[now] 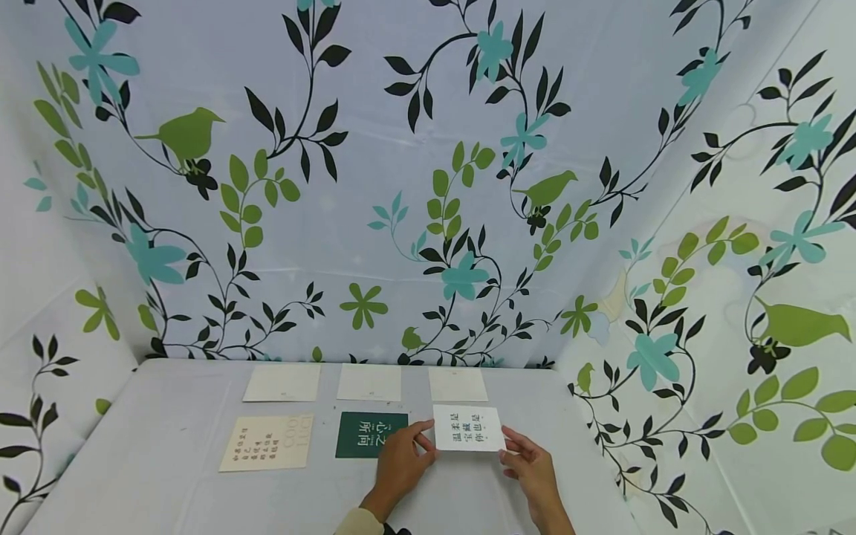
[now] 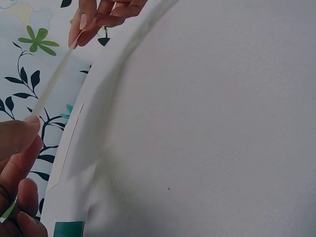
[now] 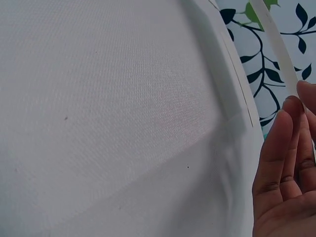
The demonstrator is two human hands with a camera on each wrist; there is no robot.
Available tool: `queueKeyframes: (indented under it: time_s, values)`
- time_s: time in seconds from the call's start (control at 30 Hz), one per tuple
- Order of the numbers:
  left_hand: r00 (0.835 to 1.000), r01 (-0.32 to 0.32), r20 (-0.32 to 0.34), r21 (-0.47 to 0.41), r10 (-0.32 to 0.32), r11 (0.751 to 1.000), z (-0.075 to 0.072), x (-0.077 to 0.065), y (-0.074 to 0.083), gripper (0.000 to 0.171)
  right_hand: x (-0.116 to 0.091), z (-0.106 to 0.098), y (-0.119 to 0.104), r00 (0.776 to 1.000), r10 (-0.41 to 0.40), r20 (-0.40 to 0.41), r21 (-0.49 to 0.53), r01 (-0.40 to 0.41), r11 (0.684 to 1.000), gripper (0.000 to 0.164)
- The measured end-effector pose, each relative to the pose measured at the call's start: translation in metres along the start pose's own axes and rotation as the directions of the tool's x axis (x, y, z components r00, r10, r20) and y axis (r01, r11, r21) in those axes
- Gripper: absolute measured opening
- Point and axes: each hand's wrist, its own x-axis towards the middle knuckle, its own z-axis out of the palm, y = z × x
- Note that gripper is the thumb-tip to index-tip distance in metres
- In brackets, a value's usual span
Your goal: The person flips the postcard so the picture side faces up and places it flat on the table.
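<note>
A white card point(image 1: 468, 429) printed with dark characters is held above the table, pinched at both side edges. My left hand point(image 1: 401, 462) grips its left edge between thumb and fingers. At the opposite edge my right hand point(image 1: 531, 472) pinches it in the same way. Both wrist views show the card nearly edge-on, as a thin pale strip point(image 2: 53, 81) in the left one and a pale strip point(image 3: 279, 47) in the right one. Partly behind the left hand lies a dark green card point(image 1: 364, 435) with white characters.
A cream card point(image 1: 264, 443) with writing lies at the left. Along the back edge of the white table point(image 1: 167, 461) lie three pale cards, at left point(image 1: 282, 383), middle point(image 1: 370, 383) and right point(image 1: 458, 385). A patterned cloth point(image 1: 374, 223) hangs behind.
</note>
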Motion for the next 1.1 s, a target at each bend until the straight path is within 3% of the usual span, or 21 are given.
queueKeyframes:
  time_s: [0.73,1.1]
  values:
    - [0.998,-0.030,-0.059,0.018,0.031,0.999,0.003,0.000,-0.008,0.024,-0.002,0.000,0.004,0.999,0.008,-0.048,-0.048,-0.010,0.999,0.043]
    - [0.996,0.005,-0.087,0.073,0.001,0.997,0.005,-0.003,-0.007,0.017,-0.001,0.001,0.012,0.998,0.004,-0.068,-0.062,-0.008,0.998,0.037]
